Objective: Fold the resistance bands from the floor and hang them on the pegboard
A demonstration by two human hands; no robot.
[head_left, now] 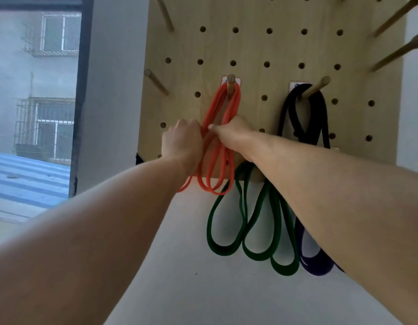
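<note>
A folded orange resistance band [226, 109] hangs in several loops from a wooden peg [231, 86] on the light wood pegboard [250, 48]. My left hand [182, 144] grips the band's left strands about halfway down. My right hand [236, 134] pinches the right strands at the same height. A green band [247, 221] hangs in loops below the board's lower edge, its top hidden behind my right forearm. A black band [304, 116] hangs from a second peg [317, 89] to the right.
A dark purple band [313, 261] hangs low on the right beside the green one. Several bare pegs stick out at the board's left [156, 82] and upper right [395, 55]. A window [36, 102] is on the left, white wall [215, 289] below.
</note>
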